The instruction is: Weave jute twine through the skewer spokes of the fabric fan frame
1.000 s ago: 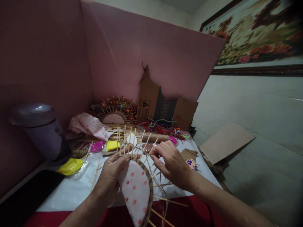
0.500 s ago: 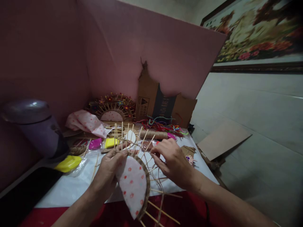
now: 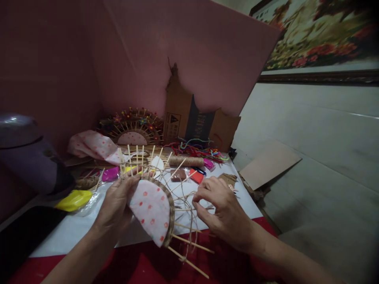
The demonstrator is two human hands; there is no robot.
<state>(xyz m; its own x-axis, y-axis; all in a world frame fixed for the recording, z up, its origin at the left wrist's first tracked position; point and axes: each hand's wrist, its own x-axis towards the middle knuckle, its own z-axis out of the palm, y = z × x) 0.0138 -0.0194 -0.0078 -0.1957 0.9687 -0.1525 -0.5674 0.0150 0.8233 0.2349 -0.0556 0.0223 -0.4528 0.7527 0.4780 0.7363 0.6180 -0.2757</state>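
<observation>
My left hand (image 3: 120,199) grips the upper left edge of a half-round craft panel (image 3: 152,209), thumb in front, other fingers behind. The panel is faced with white cloth dotted with red flowers. A woven twine band (image 3: 171,213) borders its curve, and thin wooden sticks (image 3: 194,242) fan outward from it. Loose twine (image 3: 189,205) loops among the right-hand sticks. Right of these, my right hand (image 3: 222,211) has thumb and forefinger pinched on the twine, apart from the panel. The exact pinch point is hard to see.
A purple bottle (image 3: 32,154) and a dark flat object (image 3: 29,228) stand left. Behind are a twine spool (image 3: 186,161), red clay pack (image 3: 197,176), yellow clay pack (image 3: 74,200), coloured pipe cleaners (image 3: 195,149), a finished half-round piece (image 3: 132,138) and torn cardboard (image 3: 177,110).
My right hand has drawn away from the sticks to the right and down, with the twine. The panel has tilted a little in my left hand; the whole view has shifted.
</observation>
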